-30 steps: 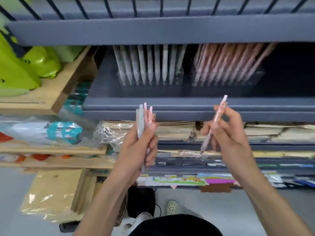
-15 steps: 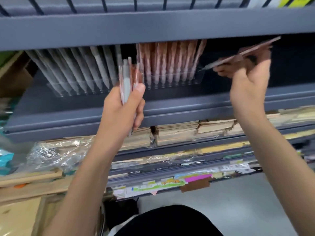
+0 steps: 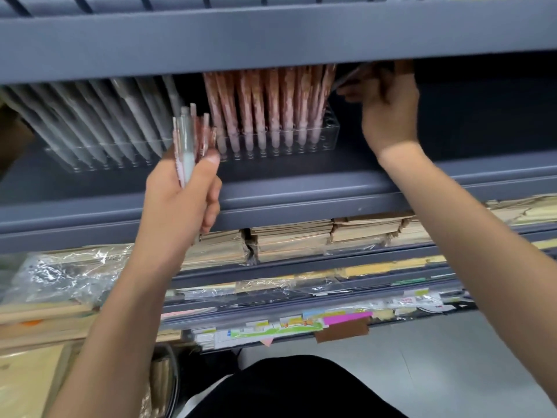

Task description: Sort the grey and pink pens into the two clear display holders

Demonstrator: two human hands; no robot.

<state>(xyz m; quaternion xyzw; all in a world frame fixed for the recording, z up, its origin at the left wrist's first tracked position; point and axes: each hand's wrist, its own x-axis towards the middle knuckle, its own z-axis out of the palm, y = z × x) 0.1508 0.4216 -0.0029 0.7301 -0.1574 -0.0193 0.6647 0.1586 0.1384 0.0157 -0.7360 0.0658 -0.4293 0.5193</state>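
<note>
On the grey shelf (image 3: 301, 188), far left, the grey pens (image 3: 99, 128) stood in rows in the first clear holder (image 3: 90, 164), leaning back and to the left, tips down in its sockets.

Just right of them my left hand (image 3: 177, 200) was raised in front of the shelf edge. Its fingers and thumb were curled round a bundle (image 3: 188, 140) of upright pens: one grey at the front, several pink beside and behind it. Any print on the barrels was too blurred to read.

Next came the pink pens (image 3: 271, 107), packed upright in the second holder (image 3: 328, 137), which sat just beside the first.

Right of that holder, my right hand (image 3: 388, 116) reached deep under the upper shelf, in shadow. Its fingers were bent and pinched what looked like a single pen (image 3: 346, 78), a thin dark shaft angled toward the tops of the pink row; the blur kept me from telling its colour.

Below, left to right: crinkled plastic wrap (image 3: 66, 273), stacks of brown paper (image 3: 295, 236), then a strip of coloured labels (image 3: 301, 324) with a bright pink tag (image 3: 346, 318). Their writing was too small to make out.
</note>
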